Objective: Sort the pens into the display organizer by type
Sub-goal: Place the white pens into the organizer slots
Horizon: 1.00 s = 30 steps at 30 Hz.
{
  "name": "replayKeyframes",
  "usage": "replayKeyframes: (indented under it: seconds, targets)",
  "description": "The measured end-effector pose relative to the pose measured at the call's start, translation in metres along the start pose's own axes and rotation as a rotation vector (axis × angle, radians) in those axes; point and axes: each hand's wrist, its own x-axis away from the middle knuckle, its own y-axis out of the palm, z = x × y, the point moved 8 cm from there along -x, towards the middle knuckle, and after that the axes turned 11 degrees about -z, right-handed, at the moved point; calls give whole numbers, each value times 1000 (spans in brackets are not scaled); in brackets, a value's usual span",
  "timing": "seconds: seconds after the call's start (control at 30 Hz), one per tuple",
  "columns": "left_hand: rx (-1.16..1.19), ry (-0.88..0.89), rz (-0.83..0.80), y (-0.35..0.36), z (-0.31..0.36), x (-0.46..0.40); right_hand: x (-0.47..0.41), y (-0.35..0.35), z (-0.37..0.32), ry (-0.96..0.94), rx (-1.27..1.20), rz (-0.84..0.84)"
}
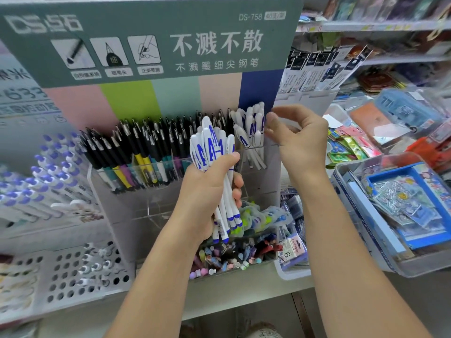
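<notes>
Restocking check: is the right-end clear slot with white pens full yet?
Not full. The right-end clear slot holds a small cluster of white blue-lettered pens, with bare space below.

Lighting: bright, even and soft, source not in view; only faint shadows under the left hand (207, 191) and along both forearms, no strong glare on the clear organizer (136, 203). Focus: sharpest around the left hand and its white pens (214, 147); right hand (297, 137) slightly motion-smeared at the fingers. Edges: wide-angle bending and heavy blur left of the left hand and right of the right hand, shelf (371, 25) above streaked.
</notes>
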Motion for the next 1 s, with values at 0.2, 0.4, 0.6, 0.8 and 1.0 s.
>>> replayKeyframes:
  seconds: [0.2, 0.4, 0.6, 0.8, 1.0]
  targets:
    - [-121, 38, -81, 16, 3, -7, 39, 3, -29, 102, 74, -179]
    - [-133, 16, -136, 28, -2, -9, 61, 21, -33, 224, -173, -316]
    - [52, -10, -202, 32, -2, -6, 47, 9, -36, 150, -241, -182]
    - [27, -23, -44, 7, -4, -5, 23, -45, -56, -133, -437, 153]
    - [48, 19, 19, -4, 0, -8, 2, -36, -48, -242, -38, 119]
